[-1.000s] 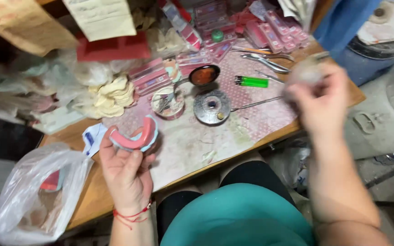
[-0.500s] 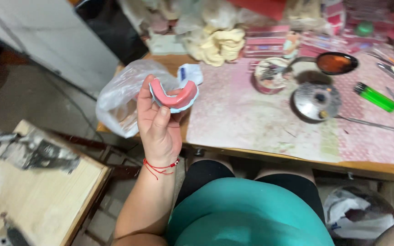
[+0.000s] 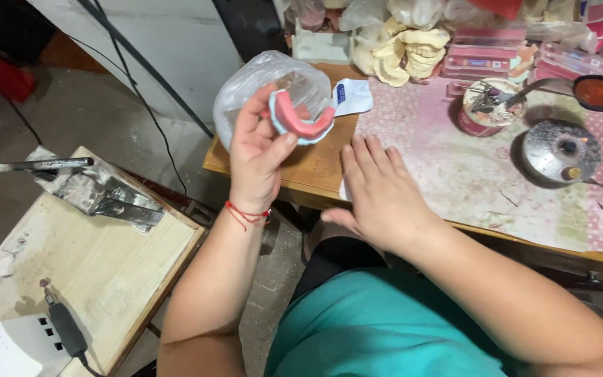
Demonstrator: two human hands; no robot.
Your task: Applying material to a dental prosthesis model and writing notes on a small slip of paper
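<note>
- Left hand [image 3: 256,157] pinches a pink horseshoe-shaped mould [image 3: 301,120] above the table's [image 3: 315,164] left corner.
- Right hand [image 3: 382,192] rests flat, empty, at the front edge.
- Mould looks light, stiff, probably brittle — best held by its outer rim.

dental mould [image 3: 301,120] in left hand [image 3: 259,157] | right hand [image 3: 385,192] flat on table [image 3: 315,164] edge, right of it

Even, fairly bright overhead light leaves soft shadows beside the tin [image 3: 488,108] and glare on the ladle [image 3: 600,92], edges slightly soft.

Glossy pink wax rim [image 3: 301,120], wooden table [image 3: 315,164]
</note>
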